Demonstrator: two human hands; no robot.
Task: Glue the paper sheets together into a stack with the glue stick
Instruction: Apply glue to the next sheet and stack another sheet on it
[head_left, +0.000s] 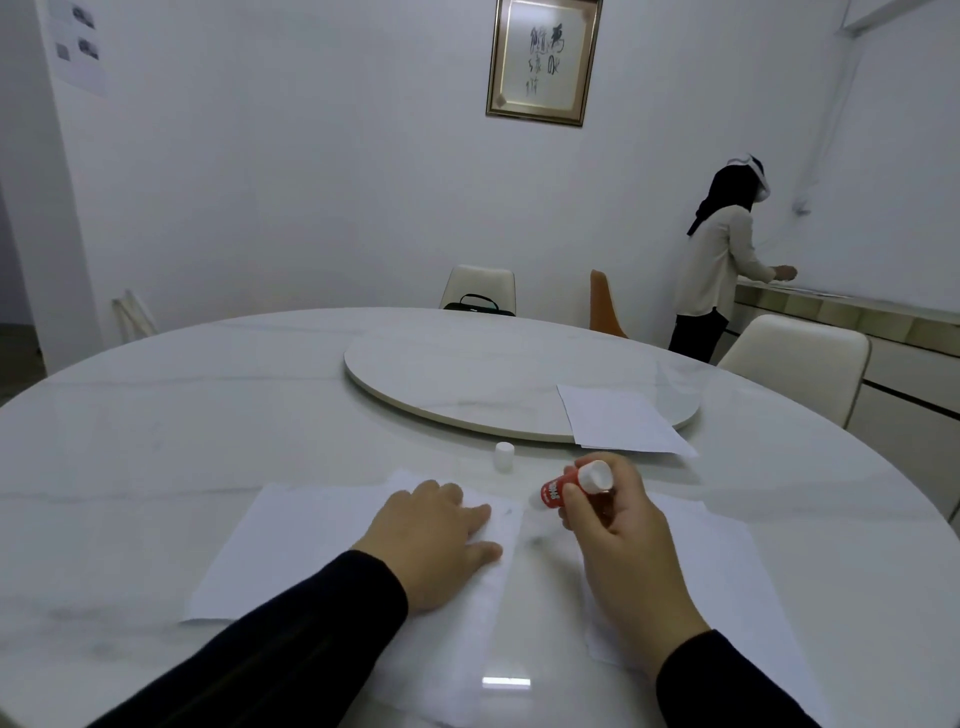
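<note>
A white paper sheet (291, 545) lies on the table in front of me, and my left hand (434, 545) rests flat on its right part, fingers spread. My right hand (623, 551) grips a red glue stick (558, 491), uncapped, tilted with its tip pointing down-left close to the sheet's right edge. Under my right hand lies a second white sheet (727, 561). The glue stick's white cap (504, 456) stands upright on the table just beyond the sheets. More white paper sheets (621, 418) lie farther right, partly on the turntable.
The round white marble table (156, 415) carries a raised turntable (467, 374) in its middle. Chairs (795, 358) stand around the far side, one with a dark bag (478, 304). A person (722, 260) stands at a counter at the right wall.
</note>
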